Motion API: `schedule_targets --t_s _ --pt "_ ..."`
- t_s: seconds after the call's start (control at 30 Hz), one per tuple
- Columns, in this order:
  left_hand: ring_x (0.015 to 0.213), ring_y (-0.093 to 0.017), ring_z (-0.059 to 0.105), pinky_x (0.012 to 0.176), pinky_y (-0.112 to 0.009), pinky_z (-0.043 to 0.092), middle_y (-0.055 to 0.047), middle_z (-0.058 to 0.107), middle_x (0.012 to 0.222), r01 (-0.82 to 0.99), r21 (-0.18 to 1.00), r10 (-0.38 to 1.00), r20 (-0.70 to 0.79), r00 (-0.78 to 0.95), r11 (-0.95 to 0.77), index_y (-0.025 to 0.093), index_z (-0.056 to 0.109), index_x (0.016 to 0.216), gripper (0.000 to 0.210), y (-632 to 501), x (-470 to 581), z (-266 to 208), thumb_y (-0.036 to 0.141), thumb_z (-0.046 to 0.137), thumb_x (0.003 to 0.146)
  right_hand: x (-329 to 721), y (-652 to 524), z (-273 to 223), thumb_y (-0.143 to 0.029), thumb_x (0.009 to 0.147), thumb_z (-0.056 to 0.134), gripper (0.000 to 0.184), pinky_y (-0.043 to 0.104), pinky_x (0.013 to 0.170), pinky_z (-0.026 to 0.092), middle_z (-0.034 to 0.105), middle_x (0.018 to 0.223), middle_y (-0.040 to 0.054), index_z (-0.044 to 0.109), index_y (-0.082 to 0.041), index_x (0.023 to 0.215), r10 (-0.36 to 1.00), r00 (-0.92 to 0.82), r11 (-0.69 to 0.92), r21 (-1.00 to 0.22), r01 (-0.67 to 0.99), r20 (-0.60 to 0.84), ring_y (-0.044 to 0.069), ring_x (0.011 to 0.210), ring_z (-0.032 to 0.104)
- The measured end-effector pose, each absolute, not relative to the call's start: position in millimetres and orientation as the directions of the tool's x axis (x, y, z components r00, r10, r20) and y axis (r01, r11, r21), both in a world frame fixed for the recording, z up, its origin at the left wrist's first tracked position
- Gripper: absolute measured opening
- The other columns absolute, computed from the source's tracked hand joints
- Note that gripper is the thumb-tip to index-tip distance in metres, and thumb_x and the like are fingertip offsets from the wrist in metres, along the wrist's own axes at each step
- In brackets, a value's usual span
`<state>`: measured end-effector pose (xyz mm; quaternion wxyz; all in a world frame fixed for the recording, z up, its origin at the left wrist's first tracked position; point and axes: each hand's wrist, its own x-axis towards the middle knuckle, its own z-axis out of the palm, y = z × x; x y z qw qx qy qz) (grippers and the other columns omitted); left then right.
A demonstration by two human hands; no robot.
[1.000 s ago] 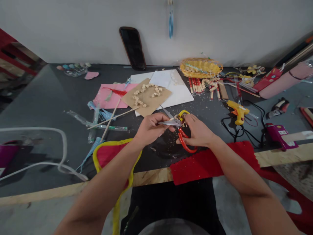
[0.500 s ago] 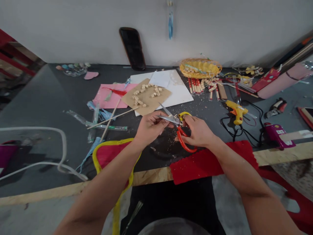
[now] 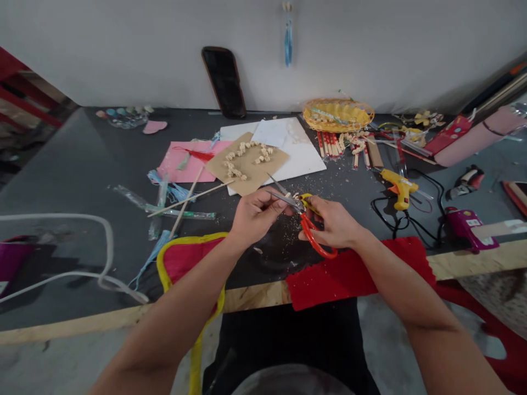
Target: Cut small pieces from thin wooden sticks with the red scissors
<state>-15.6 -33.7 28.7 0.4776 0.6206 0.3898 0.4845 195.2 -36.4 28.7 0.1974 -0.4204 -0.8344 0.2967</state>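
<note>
My right hand point(image 3: 335, 220) grips a pair of scissors point(image 3: 318, 238) with one red and one yellow handle. Their blades are parted and point left, towards my left hand point(image 3: 257, 214). The thumb and fingers of that hand are pinched together at the lower blade; what they hold is mostly hidden. Small pale pieces point(image 3: 293, 196) show between the blades near the pivot. Just beyond, more pale cut pieces point(image 3: 230, 164) lie in a broken curve on a brown paper square point(image 3: 263, 173). Pale crumbs are scattered on the dark tabletop below the scissors.
Thin sticks point(image 3: 185, 202) and blue tassels point(image 3: 158, 255) lie at left. A yellow glue gun point(image 3: 397, 188) with a black cord is at right. Behind are a yellow basket point(image 3: 338, 115), red-wrapped sticks point(image 3: 327, 144) and a leaning phone point(image 3: 224, 82). Red cloth point(image 3: 329, 282) hangs over the front edge.
The scissor blades have come slightly closer together, and the red handle has swung a little to the right with my right hand. My left hand stays at the blades.
</note>
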Motion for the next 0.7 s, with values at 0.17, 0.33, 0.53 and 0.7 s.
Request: schedule_targets --t_s 0.17,0.33,0.53,0.7 --pt "0.047 -0.007 0.046 0.043 -0.021 0.032 -0.003 0.065 0.064 0.042 0.961 0.937 0.255 0.238 -0.272 0.015 0.07 0.071 0.026 -33 -17 27 0.038 0.067 0.084 196 -36 30 -0.051 0.074 0.068 0.041 0.027 0.057 0.035 0.053 0.075 -0.0012 0.039 -0.022 0.083 0.814 -0.575 0.47 -0.674 0.571 0.08 0.012 0.06 0.045" --pt "0.06 -0.012 0.058 0.049 -0.022 0.039 -0.005 0.069 0.068 0.083 0.943 0.925 0.294 0.24 -0.321 0.015 0.069 0.07 0.026 -34 -19 29 0.037 0.066 0.084 196 -36 29 -0.051 0.076 0.066 0.039 0.027 0.056 0.037 0.053 0.074 -0.0016 0.04 -0.022 0.081 0.784 -0.617 0.483 -0.688 0.542 0.064 0.012 0.058 0.046" --pt "0.065 -0.013 0.063 0.053 -0.021 0.043 -0.004 0.071 0.07 0.168 0.945 0.944 0.239 0.228 -0.28 0.016 0.067 0.073 0.016 -37 -15 31 0.027 0.064 0.084 202 -29 21 -0.062 0.072 0.067 0.058 0.044 0.083 0.049 0.059 0.107 0.0143 0.048 -0.018 0.105 0.8 -0.563 0.579 -0.509 0.636 0.207 0.031 0.101 0.057" --pt "0.049 -0.008 0.053 0.045 -0.019 0.035 -0.002 0.07 0.065 0.185 0.957 0.971 0.203 0.128 -0.225 0.016 0.067 0.074 0.011 -34 -14 29 0.024 0.066 0.082 207 -24 21 -0.059 0.071 0.07 0.059 0.049 0.089 0.049 0.059 0.114 0.0164 0.05 -0.018 0.109 0.796 -0.57 0.59 -0.475 0.653 0.206 0.034 0.111 0.055"
